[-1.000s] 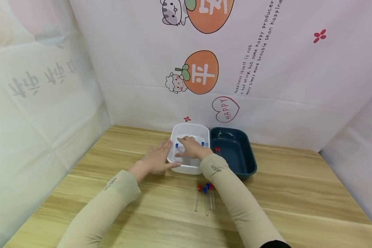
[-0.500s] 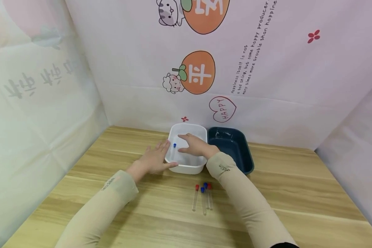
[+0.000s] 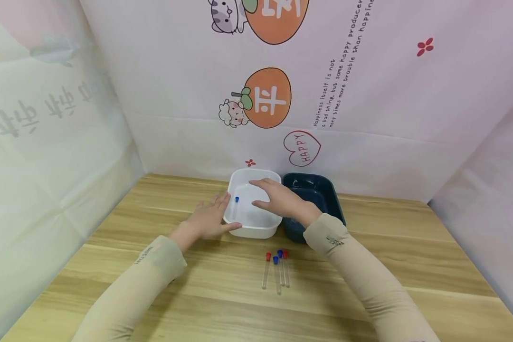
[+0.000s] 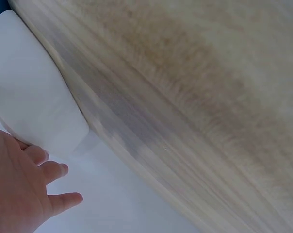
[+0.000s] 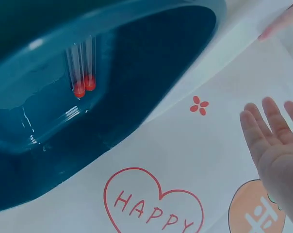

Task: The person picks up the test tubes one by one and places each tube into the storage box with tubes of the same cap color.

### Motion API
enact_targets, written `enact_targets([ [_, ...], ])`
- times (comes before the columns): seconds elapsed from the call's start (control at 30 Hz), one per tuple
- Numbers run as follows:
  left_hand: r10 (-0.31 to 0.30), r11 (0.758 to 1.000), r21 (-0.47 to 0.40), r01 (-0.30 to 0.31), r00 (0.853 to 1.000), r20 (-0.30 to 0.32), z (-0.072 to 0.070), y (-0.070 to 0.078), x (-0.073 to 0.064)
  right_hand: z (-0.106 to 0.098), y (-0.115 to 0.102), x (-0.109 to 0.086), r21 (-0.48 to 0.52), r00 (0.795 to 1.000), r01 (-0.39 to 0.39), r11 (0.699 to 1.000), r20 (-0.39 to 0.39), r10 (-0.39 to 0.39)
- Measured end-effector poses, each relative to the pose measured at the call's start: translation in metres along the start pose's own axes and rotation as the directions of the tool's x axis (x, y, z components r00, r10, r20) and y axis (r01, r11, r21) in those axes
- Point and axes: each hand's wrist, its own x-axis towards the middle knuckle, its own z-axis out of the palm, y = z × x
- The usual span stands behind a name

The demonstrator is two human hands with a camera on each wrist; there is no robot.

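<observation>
My left hand (image 3: pixel 207 222) rests with straight fingers against the left side of a white plastic basin (image 3: pixel 253 232). Over the right part of that basin hovers my right hand (image 3: pixel 284 200), fingers spread, holding nothing. Inside the white basin lies a blue-capped clear tube (image 3: pixel 237 200); my right hand and forearm cover part of the view there. A dark teal basin (image 3: pixel 337 206) stands directly to the right. In the right wrist view, red-capped tubes (image 5: pixel 79 88) lie in it. Several tubes (image 3: pixel 278 278) with red and blue caps lie on the table in front.
The wooden table (image 3: pixel 188 299) carries both basins near its back edge. Behind it hangs a white printed cloth (image 3: pixel 175 118), and more cloth encloses the left and right sides.
My right hand has drawn back to the right and, by its look, upward over the white basin. My left hand stays at the basin's side. The head view has shifted slightly.
</observation>
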Motion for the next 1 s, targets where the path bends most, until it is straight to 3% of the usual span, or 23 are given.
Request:
enact_targets([
  [0.33,0.011,1.000,0.001,-0.011,1.000,0.000,0.002,0.004,0.003,-0.011,0.006,-0.035,0.082,0.992,0.052,0.995,-0.121,-0.042],
  [0.8,0.021,0.999,-0.029,-0.021,1.000,-0.013,-0.004,0.008,-0.003,-0.007,0.022,-0.094,0.028,0.968,0.188,0.982,-0.177,-0.180],
  [1.0,0.018,0.999,-0.037,-0.019,0.999,-0.034,-0.001,0.006,-0.004,-0.003,0.027,-0.114,0.040,0.965,0.206,0.978,-0.176,-0.196],
])
